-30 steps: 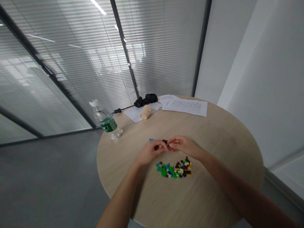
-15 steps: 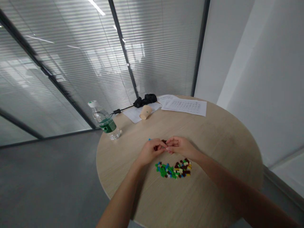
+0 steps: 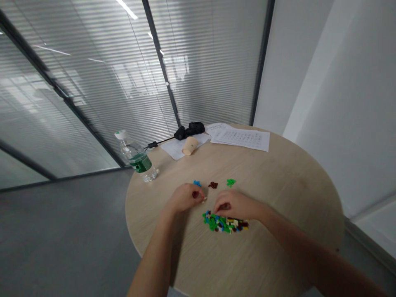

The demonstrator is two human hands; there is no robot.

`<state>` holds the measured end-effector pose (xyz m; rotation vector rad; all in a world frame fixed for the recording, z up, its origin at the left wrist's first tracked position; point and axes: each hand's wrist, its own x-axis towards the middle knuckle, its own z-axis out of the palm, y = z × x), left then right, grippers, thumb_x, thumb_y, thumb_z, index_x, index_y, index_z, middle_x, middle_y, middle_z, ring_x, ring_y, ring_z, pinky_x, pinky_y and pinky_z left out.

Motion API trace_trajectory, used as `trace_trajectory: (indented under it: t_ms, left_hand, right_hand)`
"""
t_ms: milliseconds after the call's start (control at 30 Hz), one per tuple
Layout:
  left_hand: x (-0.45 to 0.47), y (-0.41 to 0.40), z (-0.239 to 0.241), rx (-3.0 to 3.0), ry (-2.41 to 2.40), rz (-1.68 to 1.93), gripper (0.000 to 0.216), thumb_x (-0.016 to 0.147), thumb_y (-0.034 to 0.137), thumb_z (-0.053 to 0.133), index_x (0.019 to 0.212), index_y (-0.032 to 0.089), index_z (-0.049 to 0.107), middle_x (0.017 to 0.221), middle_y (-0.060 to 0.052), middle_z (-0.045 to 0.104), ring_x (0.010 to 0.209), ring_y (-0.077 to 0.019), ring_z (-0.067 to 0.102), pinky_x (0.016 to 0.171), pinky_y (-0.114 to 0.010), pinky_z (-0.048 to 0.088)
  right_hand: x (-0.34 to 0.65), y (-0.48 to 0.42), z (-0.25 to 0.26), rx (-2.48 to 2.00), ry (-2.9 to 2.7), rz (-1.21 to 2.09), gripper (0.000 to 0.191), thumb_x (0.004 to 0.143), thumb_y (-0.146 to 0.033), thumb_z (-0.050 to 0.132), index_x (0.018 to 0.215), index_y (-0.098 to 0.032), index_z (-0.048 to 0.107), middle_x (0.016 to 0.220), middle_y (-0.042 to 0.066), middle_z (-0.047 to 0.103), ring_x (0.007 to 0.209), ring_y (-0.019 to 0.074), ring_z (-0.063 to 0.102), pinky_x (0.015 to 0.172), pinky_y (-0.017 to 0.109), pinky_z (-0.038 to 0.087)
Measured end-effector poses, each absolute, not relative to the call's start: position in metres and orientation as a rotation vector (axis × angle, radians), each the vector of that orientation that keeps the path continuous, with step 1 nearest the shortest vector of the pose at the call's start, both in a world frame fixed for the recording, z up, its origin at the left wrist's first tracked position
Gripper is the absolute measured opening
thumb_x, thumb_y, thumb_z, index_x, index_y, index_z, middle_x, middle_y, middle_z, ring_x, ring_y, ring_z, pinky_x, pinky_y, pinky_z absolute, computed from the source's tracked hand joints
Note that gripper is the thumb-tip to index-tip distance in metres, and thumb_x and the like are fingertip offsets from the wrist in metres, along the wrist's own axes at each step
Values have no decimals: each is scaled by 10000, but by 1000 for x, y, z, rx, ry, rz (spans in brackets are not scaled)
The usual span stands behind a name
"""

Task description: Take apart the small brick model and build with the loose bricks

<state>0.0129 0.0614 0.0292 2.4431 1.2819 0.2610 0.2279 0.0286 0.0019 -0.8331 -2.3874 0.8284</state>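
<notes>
Building bricks in green, dark brown, blue, yellow and cream make up a mixed pile (image 3: 221,223) on the table. My right hand (image 3: 236,205) reaches the pile's far edge with its fingertips pinched down; what they grip is hidden. Left of it, my left hand (image 3: 185,197) has curled fingers, thumb and index close together. Tiny cream bricks (image 3: 204,200) show at those fingertips, but whether they are held or lie on the table I cannot tell. Beyond the hands lie small groups of blue bricks (image 3: 197,183), dark brown bricks (image 3: 213,185) and green bricks (image 3: 231,182).
A round wooden table (image 3: 287,181) carries everything. At its left edge stands a clear water bottle (image 3: 139,161) with a green label. Toward the back are a paper cup (image 3: 189,146) lying on its side, a black bundled object (image 3: 190,130) with a cord, and printed sheets (image 3: 243,137).
My hands have parted from where they met. The right came back toward me to the pile, the left moved left. The dark brown and green groups now show uncovered.
</notes>
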Motion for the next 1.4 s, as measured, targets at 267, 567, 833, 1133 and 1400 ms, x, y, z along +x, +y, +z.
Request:
trace_trajectory:
  t_ms: [267, 567, 833, 1133, 1400]
  left_hand:
    - [12, 61, 30, 2427, 1275, 262, 113, 740, 220, 592, 739, 183, 699, 645, 11, 633, 580, -109, 526, 591, -213, 372]
    - [19, 61, 26, 2469, 1042, 354, 161, 774, 149, 537, 836, 175, 683, 860, -27, 646, 759, -126, 567, 704, -227, 421]
    - [22, 65, 15, 2504, 963, 343, 133, 775, 151, 540, 737, 155, 668, 780, -24, 641, 727, -126, 569, 702, -231, 422]
    - [26, 59, 23, 2488, 1110, 415, 155, 780, 160, 519, 812, 174, 669, 799, -18, 651, 723, -135, 562, 669, -237, 412]
    - [27, 59, 22, 2428, 1129, 509, 195, 813, 176, 505, 885, 179, 686, 811, -25, 646, 715, -124, 553, 669, -226, 407]
  right_hand:
    - [223, 23, 3, -780, -2520, 715, 321, 790, -63, 503, 943, -227, 733, 904, 43, 684, 841, 147, 596, 807, 267, 455]
    - [225, 24, 4, -831, -2511, 676, 233, 793, -122, 546, 928, -182, 727, 885, 57, 694, 824, 154, 610, 769, 263, 457]
    - [218, 19, 2, -973, -2493, 562, 106, 761, -232, 629, 793, -191, 721, 836, 45, 693, 805, 162, 601, 739, 256, 431]
    - [207, 12, -8, -1181, -2343, 616, 69, 726, -165, 637, 757, -188, 694, 745, 34, 706, 692, 156, 610, 630, 249, 415]
    - [218, 25, -3, -1152, -2092, 852, 122, 722, -134, 605, 818, -174, 668, 784, 21, 693, 660, 113, 599, 607, 206, 443]
